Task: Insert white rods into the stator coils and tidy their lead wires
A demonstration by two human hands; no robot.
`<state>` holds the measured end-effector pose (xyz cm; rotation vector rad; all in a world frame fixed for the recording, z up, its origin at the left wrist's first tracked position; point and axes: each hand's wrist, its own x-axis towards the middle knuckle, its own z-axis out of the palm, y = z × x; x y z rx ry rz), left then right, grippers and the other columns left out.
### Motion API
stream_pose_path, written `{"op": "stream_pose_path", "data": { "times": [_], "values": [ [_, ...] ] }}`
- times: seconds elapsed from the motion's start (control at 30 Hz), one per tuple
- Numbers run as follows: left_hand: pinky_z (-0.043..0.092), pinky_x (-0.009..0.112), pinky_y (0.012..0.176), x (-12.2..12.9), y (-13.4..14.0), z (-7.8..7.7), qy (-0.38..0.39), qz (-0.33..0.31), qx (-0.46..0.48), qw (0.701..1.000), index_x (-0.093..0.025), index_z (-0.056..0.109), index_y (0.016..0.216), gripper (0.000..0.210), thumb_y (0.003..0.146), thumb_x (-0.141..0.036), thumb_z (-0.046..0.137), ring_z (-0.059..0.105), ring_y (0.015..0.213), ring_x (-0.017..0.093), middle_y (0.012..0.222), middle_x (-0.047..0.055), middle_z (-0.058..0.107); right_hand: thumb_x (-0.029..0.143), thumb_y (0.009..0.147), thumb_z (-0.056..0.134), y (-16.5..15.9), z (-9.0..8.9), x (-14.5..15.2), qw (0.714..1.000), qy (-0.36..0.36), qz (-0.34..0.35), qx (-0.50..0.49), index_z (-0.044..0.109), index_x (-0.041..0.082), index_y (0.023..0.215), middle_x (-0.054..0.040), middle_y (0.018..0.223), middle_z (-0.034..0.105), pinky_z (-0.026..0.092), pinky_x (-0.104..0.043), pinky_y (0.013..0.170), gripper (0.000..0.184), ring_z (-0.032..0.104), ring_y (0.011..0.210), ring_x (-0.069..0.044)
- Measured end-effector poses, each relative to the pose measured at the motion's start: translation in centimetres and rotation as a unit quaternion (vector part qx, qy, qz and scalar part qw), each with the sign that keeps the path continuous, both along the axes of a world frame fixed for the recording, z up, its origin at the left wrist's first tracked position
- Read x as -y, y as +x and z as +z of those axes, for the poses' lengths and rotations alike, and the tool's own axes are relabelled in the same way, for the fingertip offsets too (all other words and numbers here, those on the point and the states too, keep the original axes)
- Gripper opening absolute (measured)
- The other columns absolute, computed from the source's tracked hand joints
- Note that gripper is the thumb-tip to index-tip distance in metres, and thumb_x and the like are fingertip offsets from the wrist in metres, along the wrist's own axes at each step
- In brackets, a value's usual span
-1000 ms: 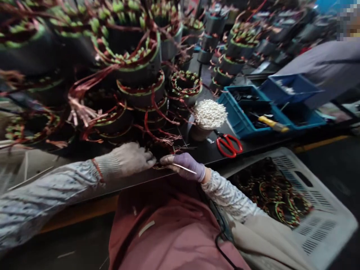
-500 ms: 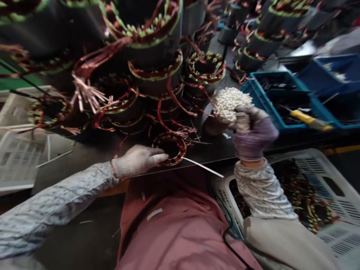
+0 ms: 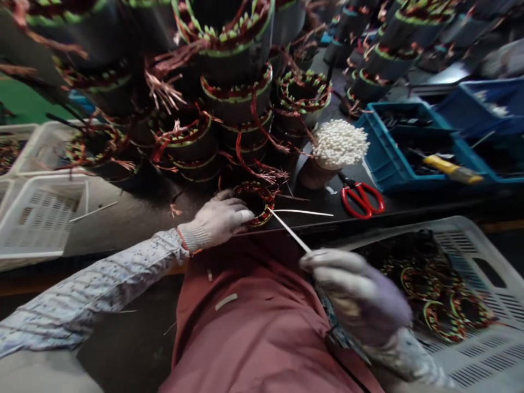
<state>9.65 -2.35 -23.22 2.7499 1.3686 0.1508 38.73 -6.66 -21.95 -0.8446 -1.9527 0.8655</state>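
Note:
My left hand (image 3: 219, 218), in a pale knitted glove, is closed on the left side of a small wire-wound stator (image 3: 262, 220) at the bench's front edge. Its thumb lies over the near rim; some fingertips are hidden. In a white and purple glove, my right hand (image 3: 352, 289) is closed on the lower end of a thin white strip (image 3: 290, 231). The strip's other end meets the stator's right rim. From that same rim a second white strip (image 3: 305, 212) sticks out to the right.
Stacked stators with copper leads (image 3: 237, 98) crowd the bench behind. Right of them stand a bundle of white sticks (image 3: 341, 143), red-handled scissors (image 3: 362, 200) and a blue bin (image 3: 393, 164) bearing a yellow-handled cutter (image 3: 452, 169). A white basket (image 3: 495, 305) holds several stators; another basket (image 3: 39, 218) sits left.
My right hand has come down from the white bundle toward me and now holds a strip against the stator. The scissors have come into sight. My left hand stays at the stator.

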Motion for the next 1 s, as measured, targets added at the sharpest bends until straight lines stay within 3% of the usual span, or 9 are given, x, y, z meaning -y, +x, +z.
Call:
{"op": "stream_pose_path", "data": {
  "times": [0.1,0.3,0.57,0.7,0.87,1.0],
  "values": [
    [0.035,0.041,0.103,0.1,-0.1,-0.8,0.003,0.038,0.044,0.998,-0.023,0.057,0.119,0.035,0.085,-0.034,0.055,0.061,0.103,0.019,0.112,0.007,0.067,0.022,0.088,0.055,-1.5,-2.1,2.5,0.999,0.018,0.037,-0.002,0.064,0.025,0.103,-0.0082,0.100,0.069,0.058,-0.036,0.079,0.018,0.067,0.096,-0.021],
    [0.033,0.041,0.104,0.0,0.2,-1.5,-0.002,0.031,0.099,0.995,-0.027,0.063,0.106,0.023,0.086,-0.035,0.056,0.063,0.099,0.016,0.106,0.001,0.070,0.010,0.090,0.044,-3.2,-6.1,4.3,0.996,0.021,0.085,-0.007,0.055,0.026,0.119,-0.0089,0.115,0.064,0.054,-0.036,0.090,0.035,0.060,0.111,-0.019],
    [0.035,0.041,0.103,-0.1,0.8,-1.3,0.005,0.048,0.098,0.994,-0.024,0.061,0.110,0.029,0.084,-0.037,0.058,0.064,0.096,0.018,0.104,0.003,0.071,0.007,0.088,0.046,-3.7,-6.3,3.6,0.996,0.032,0.077,-0.019,0.055,0.025,0.116,-0.0078,0.111,0.065,0.055,-0.033,0.086,0.035,0.061,0.108,-0.017],
    [0.036,0.043,0.104,0.2,1.0,-1.4,0.006,0.076,0.110,0.991,-0.022,0.059,0.115,0.038,0.082,-0.040,0.060,0.065,0.095,0.020,0.105,0.006,0.070,0.008,0.088,0.049,-6.2,-7.4,1.5,0.997,0.043,0.050,-0.039,0.058,0.024,0.110,-0.0076,0.108,0.066,0.056,-0.028,0.083,0.029,0.064,0.103,-0.015],
    [0.034,0.042,0.107,1.1,1.3,-2.3,0.011,0.141,0.217,0.966,-0.021,0.055,0.117,0.036,0.082,-0.028,0.057,0.065,0.099,0.018,0.107,0.004,0.070,0.017,0.091,0.048,-9.5,-8.3,-2.2,0.994,0.107,0.030,-0.016,0.062,0.023,0.105,-0.0066,0.104,0.068,0.056,-0.026,0.080,0.021,0.066,0.096,-0.014],
    [0.037,0.040,0.106,1.5,1.9,-2.4,0.015,0.170,0.249,0.953,-0.020,0.052,0.122,0.040,0.082,-0.026,0.057,0.064,0.102,0.018,0.109,0.004,0.070,0.015,0.090,0.050,-9.0,-7.5,-3.1,0.990,0.125,0.065,0.009,0.061,0.022,0.107,-0.0062,0.103,0.068,0.056,-0.025,0.079,0.022,0.065,0.094,-0.013]
  ]
}}
